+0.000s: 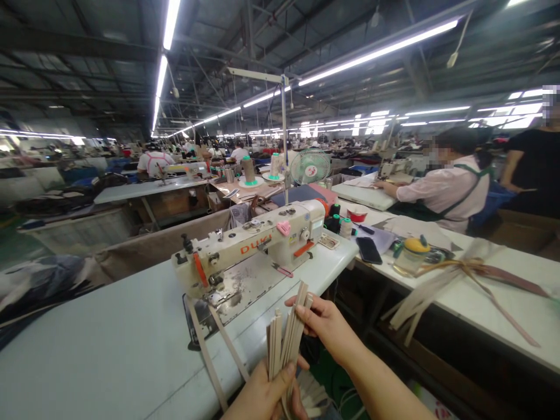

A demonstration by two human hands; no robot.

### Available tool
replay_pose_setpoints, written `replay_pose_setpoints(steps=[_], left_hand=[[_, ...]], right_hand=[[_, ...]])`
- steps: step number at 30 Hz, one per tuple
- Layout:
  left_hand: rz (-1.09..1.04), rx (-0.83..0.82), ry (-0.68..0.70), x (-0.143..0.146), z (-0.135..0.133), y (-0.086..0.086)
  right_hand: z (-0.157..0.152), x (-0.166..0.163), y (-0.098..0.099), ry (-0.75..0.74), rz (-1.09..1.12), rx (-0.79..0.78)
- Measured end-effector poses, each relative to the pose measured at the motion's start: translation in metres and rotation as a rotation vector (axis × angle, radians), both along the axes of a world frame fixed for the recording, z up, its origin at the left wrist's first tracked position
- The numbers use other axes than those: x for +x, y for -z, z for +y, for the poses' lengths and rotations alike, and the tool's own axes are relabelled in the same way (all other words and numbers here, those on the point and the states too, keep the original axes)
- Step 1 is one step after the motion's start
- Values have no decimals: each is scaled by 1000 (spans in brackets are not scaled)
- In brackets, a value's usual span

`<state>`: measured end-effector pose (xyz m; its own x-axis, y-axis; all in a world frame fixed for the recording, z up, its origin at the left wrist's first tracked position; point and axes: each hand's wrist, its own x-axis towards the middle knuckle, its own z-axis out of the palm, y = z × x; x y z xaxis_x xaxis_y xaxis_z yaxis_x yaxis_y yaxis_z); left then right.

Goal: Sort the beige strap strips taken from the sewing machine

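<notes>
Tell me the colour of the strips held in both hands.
Pale beige strips, clearest in the head view, gripped by the left hand and right hand.

The lower ends of the pale strips (286, 344) are hidden inside the grip of the left hand (266, 396), whose wrist is cut off by the bottom edge. Below that grip, loose strips blur into shadow. A co-worker's face, far beyond the right hand (326, 326), is blurred.

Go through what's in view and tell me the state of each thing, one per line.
Left hand: gripping the strips' lower end.
Right hand: pinching one strip's top.
Beige strips: bunched, upright.
Sewing machine: a strip under its foot.
Phone: flat, screen dark.
Fan: upright.
</notes>
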<state>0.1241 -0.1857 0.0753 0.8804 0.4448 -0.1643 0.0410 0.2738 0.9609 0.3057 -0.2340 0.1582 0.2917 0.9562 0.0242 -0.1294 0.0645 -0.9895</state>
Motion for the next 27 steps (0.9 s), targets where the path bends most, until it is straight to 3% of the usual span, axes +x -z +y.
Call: replay_pose_setpoints(steps=[5,12,17,21,27], left_hand=[[24,-34,70,1,3,-4],[33,-63,47,4,1,-7],[32,2,24,1,3,-7],[48,49,27,1,5,-5],[136,88,-12,0,10,-4]], right_hand=[[-1,-1,0,23,40,1],[1,-2,5,110,179,-42],[1,-8,4,163,328,-9],[-1,-10,4,193,182,-36],[0,-16,5,17,-136,14]])
